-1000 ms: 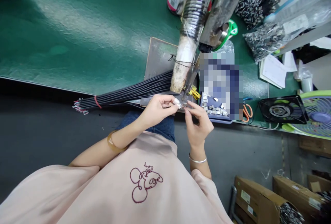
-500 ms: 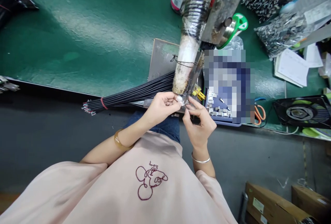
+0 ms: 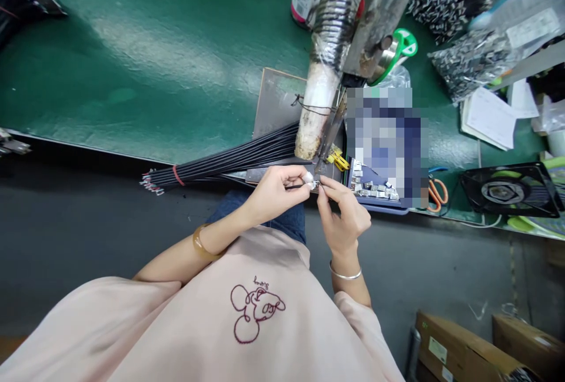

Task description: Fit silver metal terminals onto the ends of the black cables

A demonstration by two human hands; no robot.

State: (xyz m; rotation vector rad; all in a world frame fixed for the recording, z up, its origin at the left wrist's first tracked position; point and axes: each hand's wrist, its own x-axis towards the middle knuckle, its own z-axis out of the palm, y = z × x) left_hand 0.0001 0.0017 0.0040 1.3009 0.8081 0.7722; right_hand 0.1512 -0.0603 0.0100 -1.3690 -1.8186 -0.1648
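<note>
Top (image 3: 176, 335): pale pink, loose, wide sleeves (image 3: 101, 311). Landmark: dark-red mouse-head outline (image 3: 246, 315) stitched on front. Small cursive lettering (image 3: 261, 282), similar thread colour, just above outline. Blue jeans (image 3: 282, 226) farther above outline. Broad amber-coloured bangle (image 3: 200, 244) left of outline; slim silver-toned bangle (image 3: 346, 277) right of it.

The left hand's grip (image 3: 282, 192) pinches a black cable (image 3: 293, 186); the right hand's grip (image 3: 344, 211) pinches a small metal piece (image 3: 316, 183) at its end. A banded cable bundle (image 3: 229, 158) overhangs the green tabletop (image 3: 176, 82).
</note>
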